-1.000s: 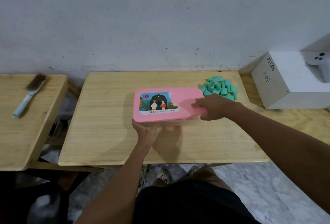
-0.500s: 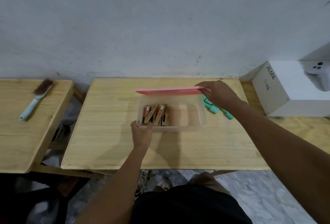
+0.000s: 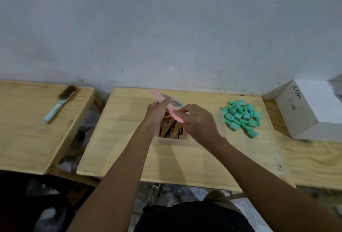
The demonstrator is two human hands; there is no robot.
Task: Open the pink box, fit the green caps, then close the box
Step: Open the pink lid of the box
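Pink lid (image 3: 159, 97), tilted over open box (image 3: 172, 140): pinched between fingers of left hand (image 3: 156, 114) and right hand (image 3: 200, 121); green caps (image 3: 240, 117) right of box.

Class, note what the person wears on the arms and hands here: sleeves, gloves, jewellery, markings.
The left hand and right hand are bare: no gloves, and no ring, watch or bracelet shows, though the picture is blurred. The left forearm and right forearm are bare too; no sleeve is in view.
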